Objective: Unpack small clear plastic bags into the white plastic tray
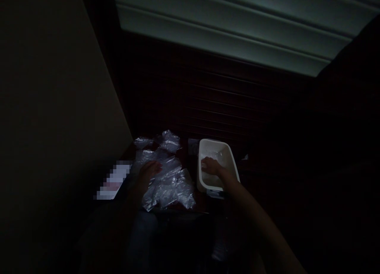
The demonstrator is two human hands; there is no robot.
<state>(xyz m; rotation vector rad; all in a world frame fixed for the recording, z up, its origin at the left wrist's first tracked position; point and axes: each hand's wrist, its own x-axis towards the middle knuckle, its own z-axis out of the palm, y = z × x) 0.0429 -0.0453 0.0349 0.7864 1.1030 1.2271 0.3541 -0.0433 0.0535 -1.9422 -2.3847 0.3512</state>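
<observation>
The scene is very dim. Crumpled clear plastic bags (169, 189) lie in a loose pile on a dark tabletop. My left hand (151, 169) rests over the upper left of this pile, its fingers stretched out across the plastic. To the right stands a white rectangular tub (233, 157), tilted in view. My right hand (210, 165) reaches inside it, near its left wall, with the fingers curled down and closed. What those fingers hold, if anything, is too dark to make out. Some clear, shiny material (218, 153) shows faintly in the tub.
A lit screen (114, 183), blurred out, lies left of the bags. Smaller plastic pieces (170, 141) sit at the table's back. A plain wall (59, 88) rises on the left. Dark slats (213, 88) and pale horizontal panels (222, 29) stand behind the table.
</observation>
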